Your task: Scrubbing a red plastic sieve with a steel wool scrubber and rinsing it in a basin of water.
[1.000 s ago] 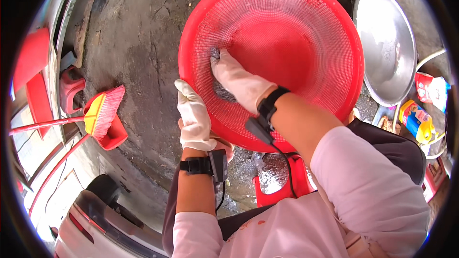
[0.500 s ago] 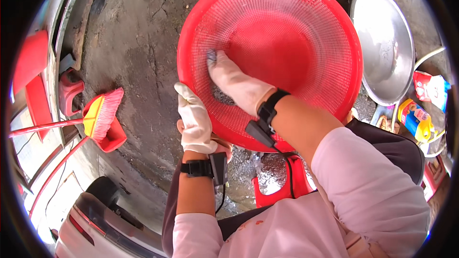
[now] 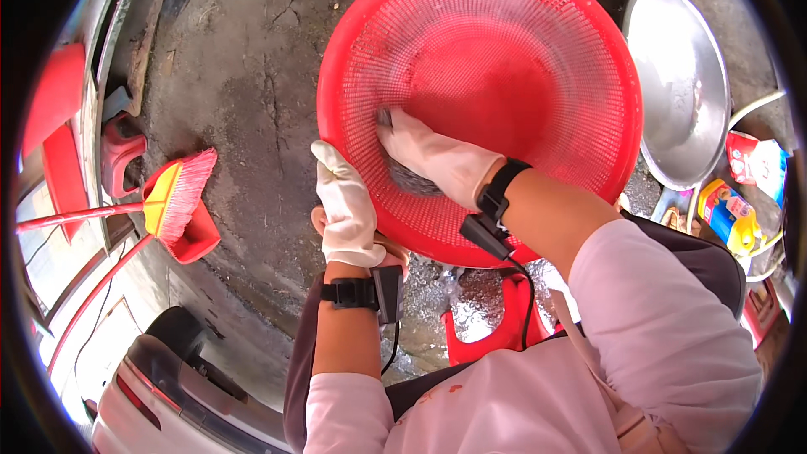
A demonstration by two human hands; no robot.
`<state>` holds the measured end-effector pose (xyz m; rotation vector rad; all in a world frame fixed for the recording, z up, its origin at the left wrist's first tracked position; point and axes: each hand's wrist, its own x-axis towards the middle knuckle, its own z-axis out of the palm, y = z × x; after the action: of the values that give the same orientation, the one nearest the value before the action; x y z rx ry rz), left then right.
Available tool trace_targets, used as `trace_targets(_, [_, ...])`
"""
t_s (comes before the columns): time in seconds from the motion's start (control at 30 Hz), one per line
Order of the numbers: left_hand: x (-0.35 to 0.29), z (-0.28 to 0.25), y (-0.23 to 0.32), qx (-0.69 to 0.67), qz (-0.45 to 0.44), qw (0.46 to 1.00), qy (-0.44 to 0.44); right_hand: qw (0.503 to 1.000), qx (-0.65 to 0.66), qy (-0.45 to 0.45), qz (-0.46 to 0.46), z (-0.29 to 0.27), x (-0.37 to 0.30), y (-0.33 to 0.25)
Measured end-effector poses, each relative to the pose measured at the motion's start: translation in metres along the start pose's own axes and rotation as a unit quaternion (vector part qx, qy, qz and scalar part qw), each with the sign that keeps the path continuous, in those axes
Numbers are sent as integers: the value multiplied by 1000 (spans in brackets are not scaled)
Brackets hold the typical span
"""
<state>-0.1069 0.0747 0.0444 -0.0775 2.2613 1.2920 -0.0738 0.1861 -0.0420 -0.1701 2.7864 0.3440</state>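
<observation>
A large red plastic mesh basket [image 3: 496, 67] is tilted up in front of me. My left hand [image 3: 346, 210], in a white glove, is closed on the basket's left rim, with some fingers hidden behind it. Inside, against the near left wall, my right hand [image 3: 433, 155], gloved too, presses a grey steel wool scrubber [image 3: 412, 180]. Part of the scrubber shows under the palm and a little more at the fingertips.
A shiny metal basin [image 3: 679, 84] lies at the right, by a yellow bottle [image 3: 730, 214], a red-and-white bag [image 3: 756, 160] and a pale hose [image 3: 755, 107]. On the left are a broom [image 3: 181, 202] and red dustpan [image 3: 202, 235]. Below the basket is a red stool [image 3: 496, 332] on wet ground.
My right hand and the scrubber have slid down and slightly right along the basket's inner wall. The basket has shifted slightly right; my left hand keeps its hold on the rim.
</observation>
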Motion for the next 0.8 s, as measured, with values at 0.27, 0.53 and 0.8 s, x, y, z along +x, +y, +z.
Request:
trace_targets(0.27, [0, 4, -1, -24, 2, 999, 33, 982, -94, 161, 14, -1, -13, -3])
trace_targets(0.53, [-11, 7, 3, 30, -38, 998, 36, 986, -159, 44, 15, 6, -22, 29])
trace_targets(0.8, [0, 27, 15, 19, -21, 998, 57, 914, -379, -15, -141, 51, 6, 51])
